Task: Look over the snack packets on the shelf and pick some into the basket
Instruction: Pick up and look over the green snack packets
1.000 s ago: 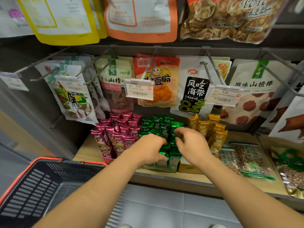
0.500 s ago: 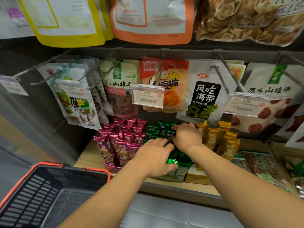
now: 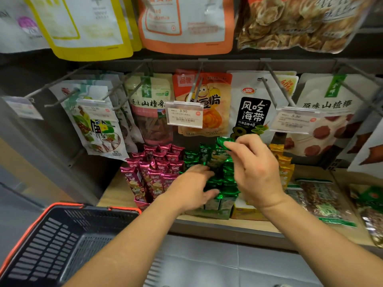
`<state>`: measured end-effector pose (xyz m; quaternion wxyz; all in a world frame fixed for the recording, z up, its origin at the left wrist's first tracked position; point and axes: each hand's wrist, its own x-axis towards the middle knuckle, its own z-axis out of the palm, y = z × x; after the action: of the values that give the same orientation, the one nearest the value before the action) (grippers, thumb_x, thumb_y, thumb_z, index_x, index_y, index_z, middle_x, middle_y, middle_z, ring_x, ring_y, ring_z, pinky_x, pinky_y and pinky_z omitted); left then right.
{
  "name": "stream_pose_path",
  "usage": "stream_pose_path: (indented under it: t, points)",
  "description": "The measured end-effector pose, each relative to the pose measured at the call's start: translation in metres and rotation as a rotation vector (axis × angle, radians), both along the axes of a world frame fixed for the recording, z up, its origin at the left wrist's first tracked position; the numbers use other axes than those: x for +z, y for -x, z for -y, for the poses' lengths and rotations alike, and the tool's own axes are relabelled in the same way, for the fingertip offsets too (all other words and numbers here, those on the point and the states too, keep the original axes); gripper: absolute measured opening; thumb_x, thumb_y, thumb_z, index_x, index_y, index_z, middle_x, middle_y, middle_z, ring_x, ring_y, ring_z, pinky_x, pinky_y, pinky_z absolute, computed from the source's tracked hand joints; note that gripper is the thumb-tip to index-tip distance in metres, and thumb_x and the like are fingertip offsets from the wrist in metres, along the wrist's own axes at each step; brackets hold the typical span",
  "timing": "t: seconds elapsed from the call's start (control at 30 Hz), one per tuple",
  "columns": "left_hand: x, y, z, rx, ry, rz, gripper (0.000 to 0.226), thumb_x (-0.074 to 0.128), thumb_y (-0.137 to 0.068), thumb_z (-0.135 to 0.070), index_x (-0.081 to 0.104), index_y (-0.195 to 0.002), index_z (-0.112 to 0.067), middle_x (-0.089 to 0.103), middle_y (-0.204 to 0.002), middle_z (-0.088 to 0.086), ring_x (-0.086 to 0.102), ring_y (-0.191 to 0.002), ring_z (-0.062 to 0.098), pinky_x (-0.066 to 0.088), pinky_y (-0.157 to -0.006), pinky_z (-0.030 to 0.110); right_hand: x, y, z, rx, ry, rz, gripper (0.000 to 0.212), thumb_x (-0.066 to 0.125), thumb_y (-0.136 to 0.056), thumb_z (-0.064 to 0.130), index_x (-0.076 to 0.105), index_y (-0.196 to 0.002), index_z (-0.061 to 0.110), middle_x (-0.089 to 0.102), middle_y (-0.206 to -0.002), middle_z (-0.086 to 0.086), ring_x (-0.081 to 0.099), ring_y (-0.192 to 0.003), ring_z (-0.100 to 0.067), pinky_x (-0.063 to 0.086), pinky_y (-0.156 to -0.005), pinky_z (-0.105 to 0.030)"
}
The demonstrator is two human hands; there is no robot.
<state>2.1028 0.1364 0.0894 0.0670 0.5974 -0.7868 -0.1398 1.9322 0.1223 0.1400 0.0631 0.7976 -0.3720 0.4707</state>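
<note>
Your right hand (image 3: 257, 175) pinches one green packet (image 3: 222, 142) just above the green row (image 3: 227, 183), your left hand (image 3: 190, 189) lies flat on that row, and the thin pinch on slick foil may slip before reaching the basket (image 3: 62, 206) down-left of the row.

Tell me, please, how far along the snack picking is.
Done: nothing yet; the basket shows no packets. In hand: the right hand pinches a green packet above the green row, where the left hand rests. Left: dropping it in the basket and choosing more.
</note>
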Motion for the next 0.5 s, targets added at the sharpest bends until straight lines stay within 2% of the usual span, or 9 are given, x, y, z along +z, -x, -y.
stream_pose_path:
  t: [0.1, 0.17, 0.2, 0.27, 0.33, 0.37, 0.43, 0.5]
  points:
    - [0.011, -0.006, -0.002, 0.046, 0.076, -0.085, 0.036, 0.058, -0.092, -0.026, 0.063, -0.126, -0.017, 0.054, -0.140, 0.004, 0.046, -0.132, 0.019, 0.035, -0.110, 0.029, 0.028, 0.024, -0.029, 0.011, 0.094, -0.019, 0.017, 0.062, -0.085, -0.006, 0.071, -0.100, -0.006, 0.061, -0.087, -0.019, 0.059, -0.073, -0.035, 0.051, -0.059, -0.045]
    - [0.025, -0.009, -0.006, 0.139, 0.119, -0.155, 0.029, 0.055, -0.090, -0.014, 0.072, -0.112, -0.020, 0.068, -0.121, -0.001, 0.062, -0.109, 0.013, 0.045, -0.096, 0.020, 0.045, 0.039, -0.047, 0.016, 0.083, -0.011, 0.015, 0.062, -0.089, 0.001, 0.071, -0.100, -0.003, 0.061, -0.087, -0.015, 0.058, -0.076, -0.030, 0.050, -0.062, -0.043]
    - [0.035, -0.010, -0.009, 0.183, 0.116, -0.222, 0.028, 0.055, -0.089, -0.011, 0.074, -0.105, -0.024, 0.071, -0.111, -0.005, 0.065, -0.095, 0.006, 0.046, -0.085, 0.014, 0.052, 0.044, -0.054, 0.022, 0.040, 0.002, 0.014, 0.061, -0.090, 0.005, 0.071, -0.099, -0.001, 0.061, -0.088, -0.012, 0.058, -0.078, -0.025, 0.050, -0.066, -0.038]
    - [0.055, -0.006, -0.019, 0.206, 0.066, -0.480, 0.026, 0.057, -0.091, -0.011, 0.074, -0.093, -0.031, 0.074, -0.095, -0.011, 0.065, -0.074, 0.000, 0.047, -0.069, 0.012, 0.059, 0.053, -0.064, 0.064, -0.134, 0.037, 0.011, 0.064, -0.090, 0.007, 0.072, -0.097, 0.006, 0.061, -0.089, -0.004, 0.056, -0.081, -0.014, 0.048, -0.072, -0.026]
    - [0.077, 0.004, -0.036, 0.137, -0.061, -0.839, 0.019, 0.058, -0.095, -0.018, 0.074, -0.093, -0.029, 0.074, -0.087, -0.009, 0.067, -0.072, 0.006, 0.051, -0.065, 0.020, 0.059, 0.057, -0.070, 0.139, -0.367, 0.097, 0.012, 0.070, -0.086, 0.005, 0.073, -0.092, 0.014, 0.063, -0.086, 0.000, 0.057, -0.080, -0.008, 0.047, -0.073, -0.020]
    - [0.086, 0.010, -0.045, 0.083, -0.139, -0.957, 0.016, 0.057, -0.095, -0.026, 0.073, -0.097, -0.029, 0.074, -0.086, -0.009, 0.066, -0.072, 0.009, 0.053, -0.064, 0.022, 0.056, 0.057, -0.072, 0.177, -0.479, 0.147, 0.015, 0.072, -0.083, 0.005, 0.073, -0.089, 0.019, 0.065, -0.084, 0.001, 0.059, -0.079, -0.008, 0.047, -0.071, -0.018]
    - [0.095, 0.024, -0.061, -0.021, -0.205, -0.997, 0.019, 0.058, -0.091, -0.038, 0.071, -0.102, -0.030, 0.070, -0.078, -0.012, 0.063, -0.071, 0.007, 0.054, -0.063, 0.023, 0.049, 0.054, -0.076, 0.235, -0.672, 0.291, 0.022, 0.073, -0.081, 0.004, 0.071, -0.082, 0.026, 0.069, -0.079, 0.003, 0.062, -0.075, -0.005, 0.048, -0.069, -0.015]
    - [0.098, 0.034, -0.070, -0.052, -0.119, -0.932, 0.009, 0.065, -0.090, -0.035, 0.073, -0.094, -0.032, 0.067, -0.071, -0.017, 0.060, -0.066, -0.001, 0.050, -0.060, 0.019, 0.043, 0.051, -0.076, 0.281, -0.786, 0.442, 0.023, 0.075, -0.080, 0.004, 0.072, -0.083, 0.027, 0.071, -0.076, 0.005, 0.062, -0.069, -0.002, 0.049, -0.066, -0.015]
